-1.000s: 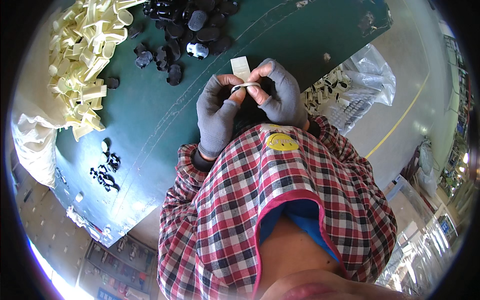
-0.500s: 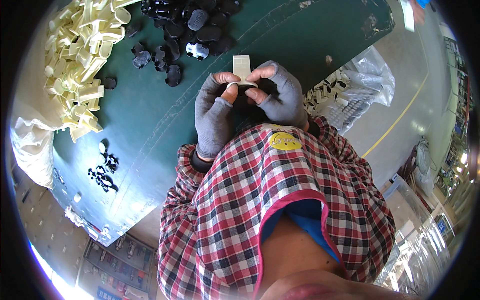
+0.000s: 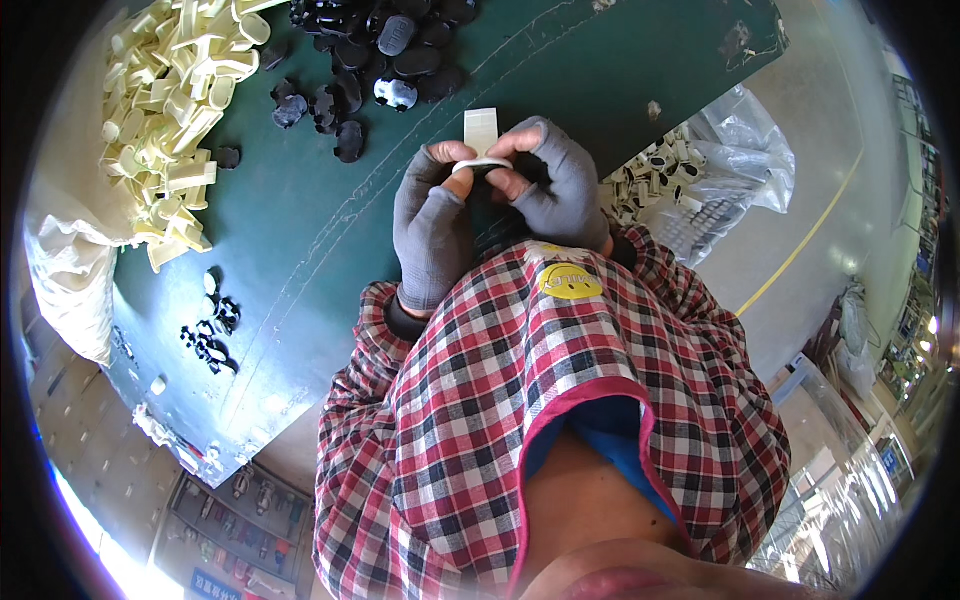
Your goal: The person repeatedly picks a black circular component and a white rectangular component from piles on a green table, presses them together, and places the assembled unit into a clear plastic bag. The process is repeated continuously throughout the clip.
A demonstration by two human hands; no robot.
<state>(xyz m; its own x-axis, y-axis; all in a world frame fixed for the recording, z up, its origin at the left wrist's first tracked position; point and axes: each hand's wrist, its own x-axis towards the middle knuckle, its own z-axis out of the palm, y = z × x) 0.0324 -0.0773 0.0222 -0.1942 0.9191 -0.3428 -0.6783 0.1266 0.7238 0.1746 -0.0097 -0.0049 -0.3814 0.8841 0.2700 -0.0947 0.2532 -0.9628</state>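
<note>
Both hands wear grey fingerless gloves and meet at one cream plastic part [image 3: 481, 132], which has a flat stem pointing away from me and an oval end towards me. My left hand [image 3: 432, 225] closes thumb and forefinger on the left side of the oval end. On its right side, my right hand [image 3: 556, 178] pinches the rim in the same way. Under the oval end there is a dark patch; whether a black cap is seated there I cannot tell. The fingers and shadow hide most of the underside.
A heap of cream parts [image 3: 180, 130] spills from a white sack [image 3: 65, 280] on the green table [image 3: 310, 215]. Black oval caps [image 3: 350, 80] lie at the far side. Small black pieces [image 3: 212, 335] sit at left. Right of the table, a clear plastic bag [image 3: 745, 150] holds cream-and-black parts [image 3: 655, 180].
Both hands keep their pinch on the cream part. Its oval end has tilted a little, so less of the black underneath shows. The whole view has shifted slightly.
</note>
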